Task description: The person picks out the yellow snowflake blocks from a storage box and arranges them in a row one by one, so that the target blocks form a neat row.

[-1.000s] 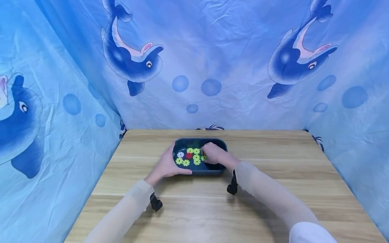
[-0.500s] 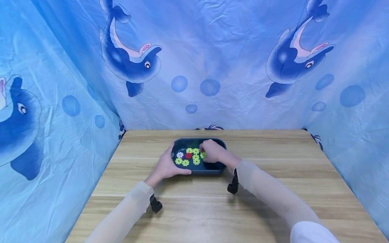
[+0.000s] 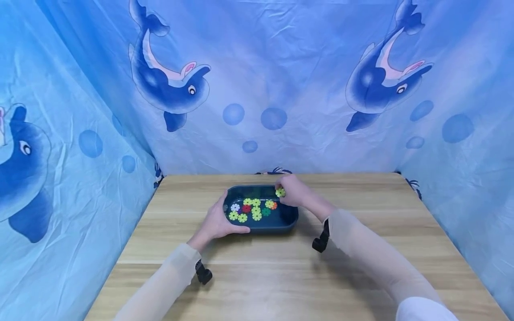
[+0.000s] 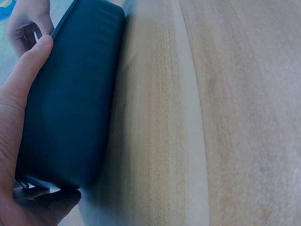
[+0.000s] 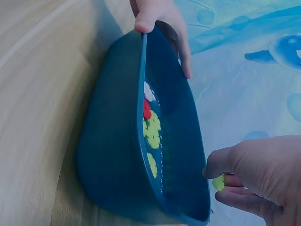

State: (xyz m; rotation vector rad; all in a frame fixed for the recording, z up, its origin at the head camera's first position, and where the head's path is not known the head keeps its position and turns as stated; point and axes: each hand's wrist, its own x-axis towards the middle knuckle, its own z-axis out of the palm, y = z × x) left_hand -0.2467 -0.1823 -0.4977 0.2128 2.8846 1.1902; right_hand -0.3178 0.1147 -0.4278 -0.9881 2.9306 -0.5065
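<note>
The right hand [image 3: 294,191] held a yellow-green notched disc [image 3: 280,192] near the far rim of the dark bin [image 3: 269,230].
Its fingers pinched the disc; the left hand [image 3: 218,222] gripped the bin's left end. The disc looked light, stiff and probably slick, best taken by its edge, where the notches likely gave purchase. No brand, label or writing could be read on disc or bin.

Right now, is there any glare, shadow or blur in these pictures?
Head view: pale glare on the wooden table, a soft shadow beneath the right sleeve; left wrist view: hazy, with the dark tub soft-edged against the table; right wrist view: also hazy, the flower-shaped pieces lacking crisp detail.
</note>
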